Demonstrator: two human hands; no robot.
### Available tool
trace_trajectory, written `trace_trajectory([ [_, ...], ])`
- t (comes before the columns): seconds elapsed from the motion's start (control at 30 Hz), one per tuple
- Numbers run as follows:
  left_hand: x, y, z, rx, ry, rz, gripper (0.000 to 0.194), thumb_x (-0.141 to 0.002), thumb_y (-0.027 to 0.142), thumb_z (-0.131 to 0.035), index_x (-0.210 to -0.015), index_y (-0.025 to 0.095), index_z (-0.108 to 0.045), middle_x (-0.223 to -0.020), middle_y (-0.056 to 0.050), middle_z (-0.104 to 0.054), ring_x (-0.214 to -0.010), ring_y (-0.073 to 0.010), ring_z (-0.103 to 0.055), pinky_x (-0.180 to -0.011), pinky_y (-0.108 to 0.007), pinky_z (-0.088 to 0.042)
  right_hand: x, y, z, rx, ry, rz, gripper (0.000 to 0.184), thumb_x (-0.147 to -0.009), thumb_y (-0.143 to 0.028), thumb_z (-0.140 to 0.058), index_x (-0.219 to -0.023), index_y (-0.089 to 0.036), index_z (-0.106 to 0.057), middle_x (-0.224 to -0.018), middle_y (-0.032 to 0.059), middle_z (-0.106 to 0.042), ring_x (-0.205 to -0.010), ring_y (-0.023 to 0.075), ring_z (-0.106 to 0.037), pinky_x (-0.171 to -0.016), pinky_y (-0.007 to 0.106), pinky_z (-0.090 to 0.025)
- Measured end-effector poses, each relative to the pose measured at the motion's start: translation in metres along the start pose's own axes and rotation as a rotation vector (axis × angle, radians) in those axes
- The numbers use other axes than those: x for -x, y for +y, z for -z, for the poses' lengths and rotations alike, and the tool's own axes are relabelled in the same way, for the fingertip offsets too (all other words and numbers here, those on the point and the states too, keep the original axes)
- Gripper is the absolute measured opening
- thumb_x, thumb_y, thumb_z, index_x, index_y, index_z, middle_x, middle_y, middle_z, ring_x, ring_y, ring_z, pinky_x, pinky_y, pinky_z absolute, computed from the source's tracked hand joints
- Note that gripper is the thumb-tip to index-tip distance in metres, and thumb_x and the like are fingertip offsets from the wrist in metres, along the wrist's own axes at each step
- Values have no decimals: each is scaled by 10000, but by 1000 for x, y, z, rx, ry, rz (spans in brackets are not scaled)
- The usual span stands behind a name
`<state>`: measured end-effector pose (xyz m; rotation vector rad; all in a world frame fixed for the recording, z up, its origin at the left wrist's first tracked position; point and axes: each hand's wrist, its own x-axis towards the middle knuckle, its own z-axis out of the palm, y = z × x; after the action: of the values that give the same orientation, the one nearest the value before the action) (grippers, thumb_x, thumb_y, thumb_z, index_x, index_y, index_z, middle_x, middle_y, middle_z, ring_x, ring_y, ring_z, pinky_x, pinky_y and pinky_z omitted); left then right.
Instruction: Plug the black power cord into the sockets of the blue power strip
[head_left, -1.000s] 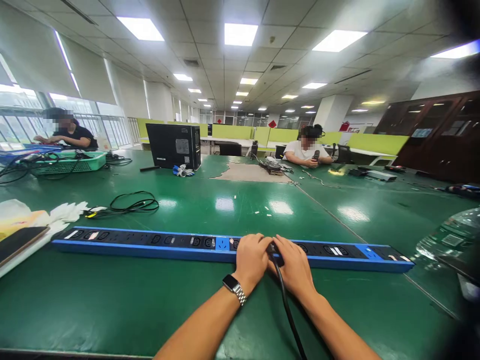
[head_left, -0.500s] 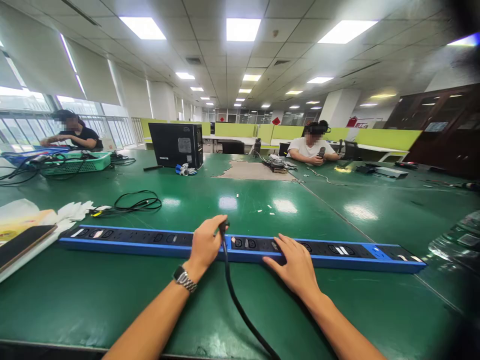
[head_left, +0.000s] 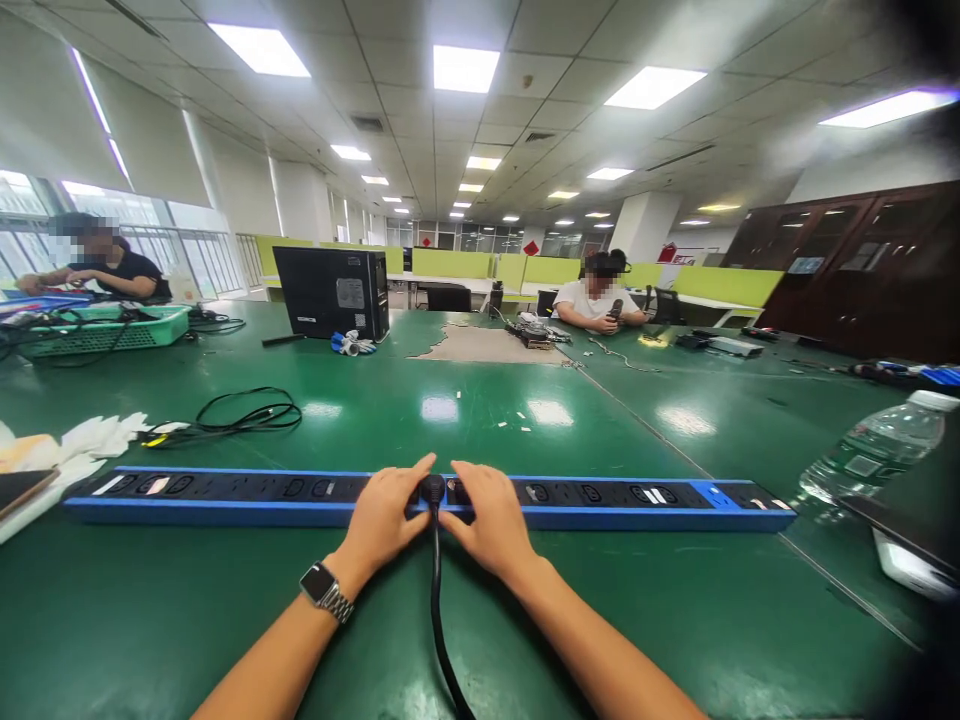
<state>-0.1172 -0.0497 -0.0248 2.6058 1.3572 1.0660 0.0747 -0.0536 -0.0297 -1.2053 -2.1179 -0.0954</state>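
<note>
My left hand [head_left: 384, 520] curves against the left side of a black plug [head_left: 433, 488], thumb and forefinger spread; whether they pinch it, I cannot tell. The plug is at the middle part of a long blue-edged power strip [head_left: 559, 500], and its thick cord [head_left: 436, 570] runs down toward me between my forearms. My right hand [head_left: 491, 518] rests on the strip just beside the plug, thumb and forefinger apart. The strip lies crosswise before me on the green table [head_left: 150, 620]. I wear a watch [head_left: 319, 583] on my left wrist. A plastic bottle [head_left: 874, 450] is near the strip's right end, and a coiled cable [head_left: 251, 422] lies beyond its left half
</note>
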Motion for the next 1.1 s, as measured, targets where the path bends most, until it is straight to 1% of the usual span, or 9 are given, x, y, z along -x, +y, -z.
trace_trajectory([
  [0.13,5,-3,1,-74,-40,44,877,-724,142,-615,-1496,212,-206,-1286,-99,-623,-1154,-262,-582,-1037,-486,-411,-20,-23,-17,-84,-2,-11,358,-851,-310,-606,-1191,-198,-615,-1039,90,-713,-992,260,-606,-904,452,-448],
  [0.27,7,-5,-1,-96,-39,77,882,-758,218,-671,-1495,240,-187,-1245,-80,-650,-1129,-260,-595,-1018,-462,-425,-27,-15,-5,-200,301,-80,254,-893,-329,-551,-1099,-221,-654,-1022,75,-712,-956,228,-614,-866,405,-470],
  [0.37,7,-6,-2,-107,-36,92,897,-757,278,-716,-1486,259,-194,-1226,-67,-665,-1119,-262,-601,-1028,-479,-414,-10,32,31,-157,477,-187,309,-900,-394,-533,-1128,-217,-644,-1077,91,-697,-988,236,-615,-888,410,-480],
  [0.57,3,-3,-3,-82,-17,139,910,-732,284,-746,-1476,268,-223,-1175,-54,-691,-1076,-261,-622,-992,-471,-440,69,159,93,-35,438,-464,464,-836,-554,-524,-1087,-192,-668,-1040,103,-717,-952,267,-666,-871,415,-507],
  [0.77,0,5,0,-4,53,159,745,-794,373,-670,-1442,242,-326,-1102,-60,-704,-1009,-259,-639,-922,-446,-485,86,186,97,14,272,-286,404,-855,-526,-518,-1059,-210,-667,-1073,95,-716,-1011,250,-654,-936,407,-486],
  [0.87,-13,30,-11,62,73,79,495,-853,318,-591,-1325,209,-489,-1094,-76,-701,-1020,-251,-629,-931,-436,-486,91,189,95,121,203,-277,452,-876,-532,-479,-1165,-213,-621,-1131,105,-699,-1045,261,-637,-963,445,-457],
  [0.97,-40,83,-43,145,-2,-28,337,-878,265,-554,-1211,220,-589,-1126,-76,-693,-1027,-241,-622,-925,-415,-502,104,199,89,333,208,-387,745,-784,-643,-520,-1341,-150,-472,-1305,182,-589,-1180,344,-552,-1021,545,-380],
  [1.03,-64,126,-74,185,-65,-93,398,-882,267,-562,-1279,241,-540,-1212,-73,-655,-1091,-232,-590,-971,-400,-485,113,205,85,456,187,-432,886,-703,-673,-565,-1363,-100,-423,-1373,227,-512,-1252,388,-478,-1047,571,-341],
  [1.1,-88,165,-107,145,-101,-92,540,-858,318,-612,-1367,238,-450,-1303,-113,-579,-1140,-265,-554,-968,-421,-483,120,209,81,529,131,-416,796,-720,-597,-551,-1341,-111,-439,-1388,210,-497,-1280,374,-449,-1071,555,-322],
])
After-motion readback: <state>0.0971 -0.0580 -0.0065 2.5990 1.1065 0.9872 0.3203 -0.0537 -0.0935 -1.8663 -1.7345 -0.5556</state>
